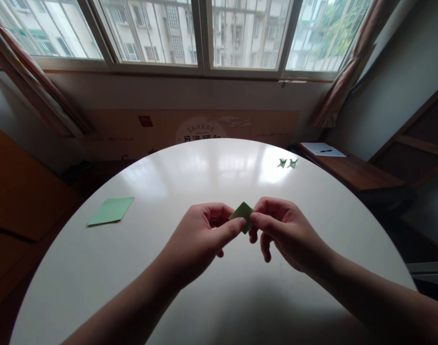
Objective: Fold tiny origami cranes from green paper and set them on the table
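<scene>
A small green folded paper (243, 210), diamond-shaped, is held up over the white table between my two hands. My left hand (208, 230) pinches its left and lower side, thumb on top. On the right edge, my right hand (283, 225) grips it between thumb and index finger, while its other fingers curl loosely below. To the left lies a stack of light green square paper (111, 211). Two small green folded paper figures (282, 163) stand side by side near the far right edge of the table.
The round white table (161, 177) fills the middle. Beyond its right edge is a brown wooden side table (366, 172) bearing a white paper sheet (312, 148) and a dark pen (326, 151). A printed cardboard box (161, 127) sits behind, beneath the windows.
</scene>
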### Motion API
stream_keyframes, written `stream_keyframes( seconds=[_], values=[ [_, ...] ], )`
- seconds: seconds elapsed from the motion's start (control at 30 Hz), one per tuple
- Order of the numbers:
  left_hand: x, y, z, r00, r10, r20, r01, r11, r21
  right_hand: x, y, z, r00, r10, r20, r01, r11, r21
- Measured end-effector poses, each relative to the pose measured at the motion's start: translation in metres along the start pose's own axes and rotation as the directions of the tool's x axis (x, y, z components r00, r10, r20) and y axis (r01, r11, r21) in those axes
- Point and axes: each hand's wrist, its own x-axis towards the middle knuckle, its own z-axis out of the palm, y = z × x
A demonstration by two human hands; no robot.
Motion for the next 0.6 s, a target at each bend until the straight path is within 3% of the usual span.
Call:
stream_keyframes(
  seconds=[0.3,0.6],
  values=[
    [0.0028,0.0006,0.0023,1.0,0.02,-0.022,-0.02,1.0,-0.009,-0.0009,-0.0024,0.0046,0.998,0.04,-0.057,-0.045,0.994,-0.103],
    [0.0017,-0.0005,0.0029,1.0,-0.016,0.024,0.015,0.999,0.043,0.0017,0.0015,0.0019,0.995,-0.023,-0.093,0.011,0.991,-0.133]
  ],
)
